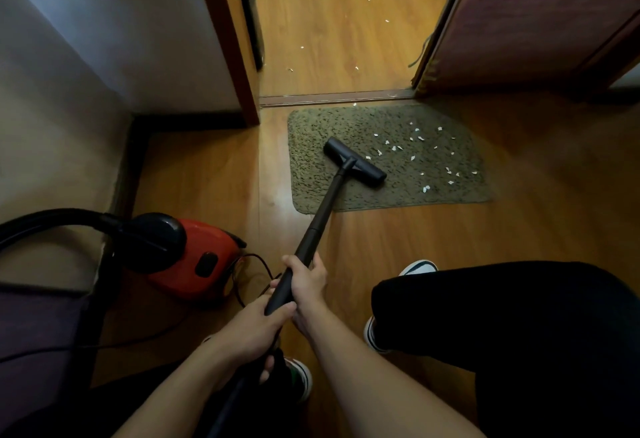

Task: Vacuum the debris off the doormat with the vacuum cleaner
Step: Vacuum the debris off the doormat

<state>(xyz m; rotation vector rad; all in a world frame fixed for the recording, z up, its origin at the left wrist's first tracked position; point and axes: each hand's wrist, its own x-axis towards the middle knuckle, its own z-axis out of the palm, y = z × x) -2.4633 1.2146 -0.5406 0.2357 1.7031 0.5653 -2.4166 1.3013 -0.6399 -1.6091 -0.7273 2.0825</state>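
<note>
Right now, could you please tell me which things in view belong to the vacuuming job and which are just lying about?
Part of the job: doormat, white debris on it, vacuum head, wand gripped by left hand and right hand, red vacuum cleaner, hose.
Just there: scraps on the floor past the threshold, door, shoes.

Far right, a dark door [536, 15] stands open beside a threshold strip [332, 96] crossing the wooden floor [415, 240]; a white wall [121, 39] stands left.
</note>
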